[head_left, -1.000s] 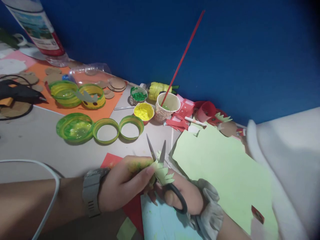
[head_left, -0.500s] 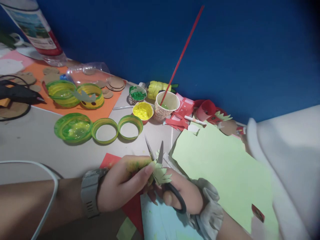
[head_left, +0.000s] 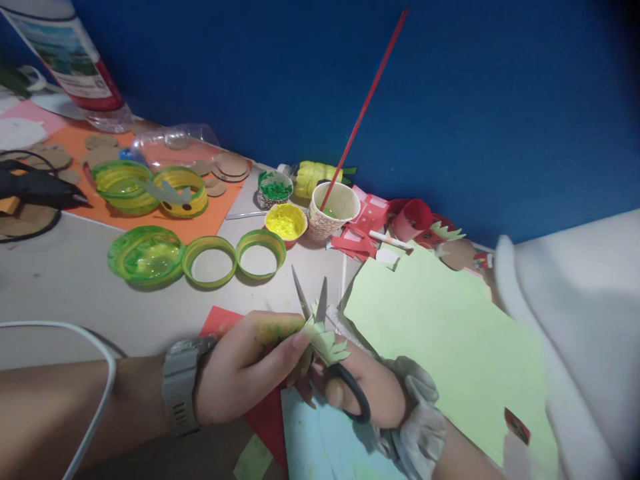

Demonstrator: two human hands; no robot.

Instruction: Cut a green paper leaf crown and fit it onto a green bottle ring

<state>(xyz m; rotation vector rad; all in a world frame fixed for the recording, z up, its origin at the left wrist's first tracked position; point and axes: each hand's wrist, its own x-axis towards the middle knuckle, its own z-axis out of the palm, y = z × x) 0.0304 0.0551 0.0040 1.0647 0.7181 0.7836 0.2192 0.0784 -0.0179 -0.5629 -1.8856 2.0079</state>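
My left hand (head_left: 250,367) pinches a small pale green paper cutout (head_left: 327,343) with a jagged, leaf-like edge. Yellow-green paint stains its index finger. My right hand (head_left: 370,387) grips black-handled scissors (head_left: 353,393), a thumb through one loop. The parted blades point up and away, with the paper between or against them; the exact contact is partly hidden by my fingers. Right of my hands lies a large pale green paper sheet (head_left: 450,347) with a ragged cut edge. Below them are a light blue sheet (head_left: 325,440) and red paper (head_left: 270,413).
Green-yellow painted rings (head_left: 210,263) stand left of centre. Behind are a yellow paint cup (head_left: 286,223), a green paint cup (head_left: 275,190) and a paper cup (head_left: 333,213) holding a tall red stick (head_left: 367,100). A glue gun (head_left: 40,187) and white cable (head_left: 107,380) lie left.
The green paper cutout has turned slightly up and to the right in my left hand. The scissors have shifted a little, their blades still parted.
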